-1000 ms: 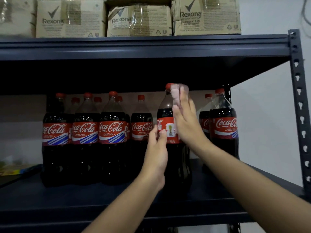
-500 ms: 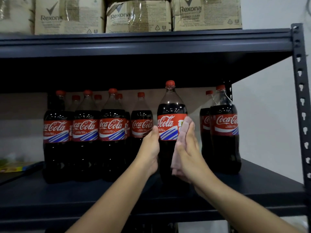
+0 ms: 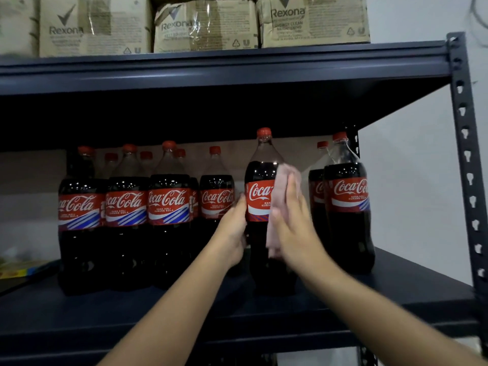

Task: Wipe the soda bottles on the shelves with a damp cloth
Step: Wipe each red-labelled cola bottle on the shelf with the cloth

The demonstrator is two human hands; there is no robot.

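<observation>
A tall cola bottle [image 3: 260,175] with a red cap and red label stands forward on the dark shelf [image 3: 132,310], apart from its row. My left hand [image 3: 233,233] grips its left side at label height. My right hand [image 3: 294,228] presses a pale pink cloth [image 3: 281,191] flat against the bottle's right side, fingers straight, over the label. The cloth hides the right half of the label.
Several more cola bottles [image 3: 169,207] stand in rows to the left, two others [image 3: 348,196] to the right near the shelf's perforated upright [image 3: 467,165]. Brown Rexona cartons [image 3: 206,25] sit on the shelf above. A white wall is on the right.
My right hand with the cloth went from the bottle's neck down to its lower body, then back up to the label. The bottle has been turned, showing a different face of its label.
</observation>
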